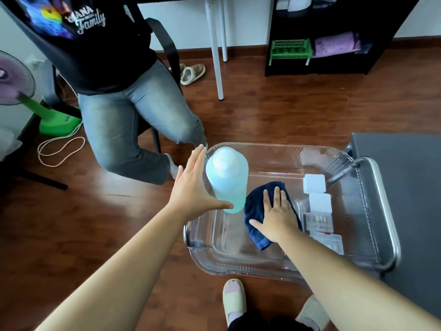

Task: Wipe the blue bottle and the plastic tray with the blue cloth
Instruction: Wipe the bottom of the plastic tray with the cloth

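Tray on wood floor; bottle upright in its far-L part. L hand spread, thumb under bottle base, fingers beside bottle wall. R hand spread flat, pressing cloth on tray bottom, just R of bottle

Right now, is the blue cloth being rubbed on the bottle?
No, the right hand presses the blue cloth flat on the tray floor, beside the bottle.

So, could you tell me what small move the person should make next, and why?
Probably close the left hand around the blue bottle to steady it: that hand is open beside the upright bottle, thumb at its base, while the right hand lies flat on the blue cloth in the plastic tray.
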`<state>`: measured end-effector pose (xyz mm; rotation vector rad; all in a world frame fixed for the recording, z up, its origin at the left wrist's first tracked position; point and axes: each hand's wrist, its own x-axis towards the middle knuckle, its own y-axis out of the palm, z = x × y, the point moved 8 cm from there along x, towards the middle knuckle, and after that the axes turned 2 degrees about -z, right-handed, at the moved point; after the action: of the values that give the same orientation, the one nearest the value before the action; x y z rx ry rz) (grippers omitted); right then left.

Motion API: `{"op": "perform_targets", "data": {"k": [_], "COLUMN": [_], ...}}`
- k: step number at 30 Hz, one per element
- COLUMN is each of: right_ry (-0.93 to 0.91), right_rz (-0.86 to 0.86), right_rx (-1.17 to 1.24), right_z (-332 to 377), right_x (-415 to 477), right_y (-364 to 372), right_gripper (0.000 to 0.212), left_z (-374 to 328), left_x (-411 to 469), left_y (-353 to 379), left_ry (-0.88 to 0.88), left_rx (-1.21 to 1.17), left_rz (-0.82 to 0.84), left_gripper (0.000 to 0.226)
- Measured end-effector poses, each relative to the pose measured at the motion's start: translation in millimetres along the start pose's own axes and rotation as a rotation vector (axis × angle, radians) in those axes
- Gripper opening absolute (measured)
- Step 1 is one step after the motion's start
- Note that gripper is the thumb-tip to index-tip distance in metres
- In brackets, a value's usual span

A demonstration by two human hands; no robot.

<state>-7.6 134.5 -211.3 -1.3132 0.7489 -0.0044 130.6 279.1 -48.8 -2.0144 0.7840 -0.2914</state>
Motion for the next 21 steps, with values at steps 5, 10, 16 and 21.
{"op": "perform_targets", "data": {"k": [5, 10, 16, 21], "right_ry": [-0.029, -0.017, -0.096, -0.182], "right_rz": [-0.01, 0.038, -0.181, -0.01], "right_rx": [-0.013, 0.002, 0.055, -0.017], "right_z": [-2.5, 2.6, 4.4, -2.9], "right_x": [-18.3, -58.8, -29.6, -9.0], "right_y": [11.5, 32.4, -33.5, -23.9], "right_gripper": [0.093, 0.087, 0.057, 0.066], "left_z": [-0.3, -0.1, 1.0, 2.2], "left_x": [-0.4, -2.0, -10.4, -18.7], "left_y": [0.8, 0.3, 0.1, 1.4], "left_ry": [-0.007, -0.014, -0.006, 0.015], "left_rx": [0.023, 0.05, 0.115, 0.14], "left_rz": [0.007, -0.006, -0.036, -0.04], "left_gripper": [0.138, 0.137, 0.136, 0.134]}}
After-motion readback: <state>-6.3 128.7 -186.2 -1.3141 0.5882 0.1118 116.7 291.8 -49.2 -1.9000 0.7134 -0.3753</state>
